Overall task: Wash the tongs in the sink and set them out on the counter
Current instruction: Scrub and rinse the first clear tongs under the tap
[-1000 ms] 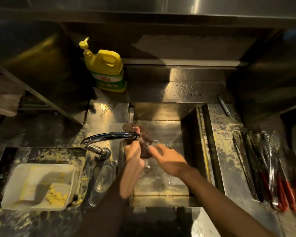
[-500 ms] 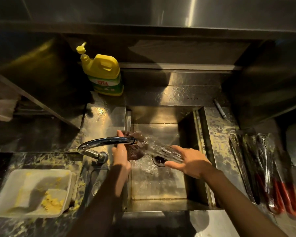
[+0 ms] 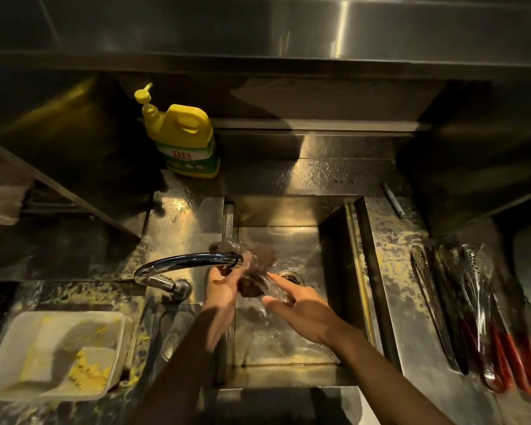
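Over the steel sink [image 3: 334, 250], just below the faucet [image 3: 190, 260] spout, my right hand [image 3: 304, 311] pinches a motion-blurred pair of tongs [image 3: 278, 288] between thumb and fingers. My left hand [image 3: 223, 291] curls round a dark brown scouring pad [image 3: 252, 283] that touches them. On the wet counter [image 3: 393, 271] right of the basin, several red-handled tongs [image 3: 488, 317] lie side by side, and a yellow detergent bottle [image 3: 184, 139] stands behind the sink.

A person's left forearm [image 3: 178, 360] and right forearm [image 3: 390, 372], both bare as far as the frame's lower edge, lead to a bare left hand [image 3: 223, 291] and right hand [image 3: 304, 312], lit dim yellow, the left arm shadowed and softly blurred along its edge.
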### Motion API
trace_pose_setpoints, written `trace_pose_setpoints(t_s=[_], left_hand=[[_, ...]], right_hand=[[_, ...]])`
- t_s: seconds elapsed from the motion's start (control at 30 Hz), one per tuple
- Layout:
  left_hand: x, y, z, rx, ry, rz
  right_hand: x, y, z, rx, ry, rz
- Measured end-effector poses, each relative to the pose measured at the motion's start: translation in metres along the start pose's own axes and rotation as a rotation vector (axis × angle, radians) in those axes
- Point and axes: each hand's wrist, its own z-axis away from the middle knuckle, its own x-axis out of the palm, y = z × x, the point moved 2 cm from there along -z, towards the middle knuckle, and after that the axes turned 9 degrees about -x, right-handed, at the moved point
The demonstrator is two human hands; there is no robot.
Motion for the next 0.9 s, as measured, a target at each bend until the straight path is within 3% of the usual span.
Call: trace_pose_setpoints(t_s=[0.1,0.2,0.3,0.47,0.63,0.7,0.83,0.9], left_hand=[[0.011,-0.003,-0.002,-0.031,0.051,0.086],[0.015,-0.002,-0.014,-0.072,-0.126,0.102],[0.002,-0.004,-0.025,-0.048,-0.176,0.036],[-0.001,-0.010,-0.044,-0.002,0.046,-0.176],[0.021,-0.005,-0.017,-0.047,-0.039,0.233],[0.020,-0.003,-0.012,-0.057,-0.100,0.276],[0.007,0.004,-0.015,-0.029,-0.119,0.094],[0.009,0.009,-0.016,0.017,-0.006,0.026]], right_hand=[[0.012,-0.006,-0.004,0.015,-0.030,-0.020],[0.013,-0.004,-0.007,0.029,-0.042,-0.007],[0.003,-0.003,0.000,0.016,-0.079,0.029],[-0.017,0.010,0.009,-0.005,-0.040,0.069],[0.000,-0.001,0.012,-0.008,-0.015,-0.009],[0.003,-0.003,0.004,-0.005,-0.019,-0.015],[-0.008,0.007,0.003,0.024,-0.082,0.017],[-0.013,0.007,0.005,0.004,-0.085,0.033]])
